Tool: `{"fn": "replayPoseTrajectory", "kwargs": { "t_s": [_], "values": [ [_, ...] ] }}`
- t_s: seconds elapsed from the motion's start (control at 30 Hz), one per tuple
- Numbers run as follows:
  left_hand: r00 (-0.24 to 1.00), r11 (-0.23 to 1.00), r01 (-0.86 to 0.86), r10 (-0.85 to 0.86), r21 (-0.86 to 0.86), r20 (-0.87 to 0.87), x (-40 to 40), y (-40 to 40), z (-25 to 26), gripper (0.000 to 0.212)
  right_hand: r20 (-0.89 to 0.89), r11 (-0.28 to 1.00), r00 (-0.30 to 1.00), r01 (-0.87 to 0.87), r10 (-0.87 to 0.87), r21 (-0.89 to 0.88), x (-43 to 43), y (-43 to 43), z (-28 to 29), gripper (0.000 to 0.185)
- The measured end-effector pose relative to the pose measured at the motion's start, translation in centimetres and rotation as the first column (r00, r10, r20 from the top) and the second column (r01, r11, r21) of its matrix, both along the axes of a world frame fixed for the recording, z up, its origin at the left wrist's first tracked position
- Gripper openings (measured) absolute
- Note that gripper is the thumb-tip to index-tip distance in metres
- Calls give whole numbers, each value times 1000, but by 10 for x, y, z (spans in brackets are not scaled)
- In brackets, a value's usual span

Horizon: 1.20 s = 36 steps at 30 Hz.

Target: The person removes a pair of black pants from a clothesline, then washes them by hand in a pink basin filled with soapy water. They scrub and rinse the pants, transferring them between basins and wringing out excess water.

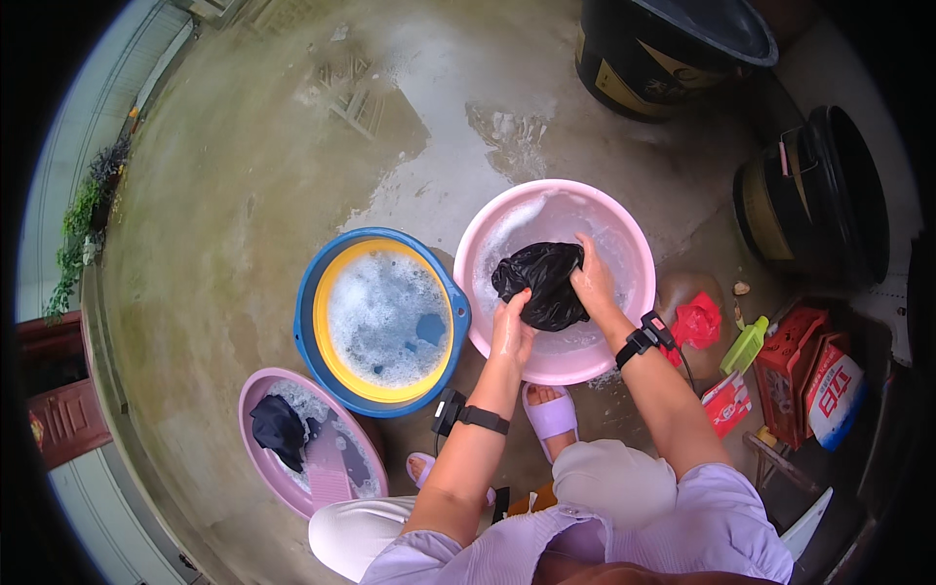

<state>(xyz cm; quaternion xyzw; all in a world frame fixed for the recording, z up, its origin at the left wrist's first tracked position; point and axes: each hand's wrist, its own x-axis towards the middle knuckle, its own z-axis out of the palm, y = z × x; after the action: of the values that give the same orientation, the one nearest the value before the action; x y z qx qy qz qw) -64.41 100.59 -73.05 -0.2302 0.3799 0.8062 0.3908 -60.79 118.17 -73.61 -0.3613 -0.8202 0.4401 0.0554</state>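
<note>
A wet, bunched black cloth (545, 281) is held between my two hands over the pink plastic basin (643, 322) of soapy water. My left hand (514, 325) grips its lower left side, thumb on top. At its right edge, my right hand (592, 278) holds it with the fingers partly hidden behind it. Left of this basin stands a blue basin with a yellow inner rim (322, 322), full of foamy water. Lower left, another pink basin (252, 424) holds suds, a dark cloth (278, 431) and a pink washboard (329, 472).
Two large black buckets (621, 80) (775, 205) stand at the upper right. A red plastic bag (698, 322), a green bottle (744, 345), a red crate (786, 365) and a detergent packet (833, 398) lie at the right. The concrete floor (241, 219) is wet, and plants (77, 219) line the left edge.
</note>
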Motion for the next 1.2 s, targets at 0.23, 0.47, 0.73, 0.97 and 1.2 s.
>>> {"fn": "replayPoseTrajectory", "kwargs": {
  "t_s": [0.23, 0.47, 0.73, 0.97, 1.2],
  "values": [
    [361, 219, -276, -879, -936, -312, 20, 12, 16, 96, 298, 913, 919, -332, 256, 238, 35, -1, -15, 83],
    [35, -72, 22, -997, -997, 72, 24, 28, -19, 93, 593, 685, 745, -605, 307, 405, 24, -14, -44, 59],
    [370, 202, 272, -925, -941, -92, -1, 28, -33, 37, 237, 945, 919, -283, 316, -164, 2, 25, -48, 60],
    [974, 932, 65, -137, 356, 181, -12, 6, -24, 40, -454, 913, 797, -394, 399, 110, 19, -56, 47, 40],
    [985, 982, -35, 2, 185, 175, -2, 9, 10, 33, -425, 820, 715, -556, 555, 136, 36, -98, 105, 28]
  ]
}}
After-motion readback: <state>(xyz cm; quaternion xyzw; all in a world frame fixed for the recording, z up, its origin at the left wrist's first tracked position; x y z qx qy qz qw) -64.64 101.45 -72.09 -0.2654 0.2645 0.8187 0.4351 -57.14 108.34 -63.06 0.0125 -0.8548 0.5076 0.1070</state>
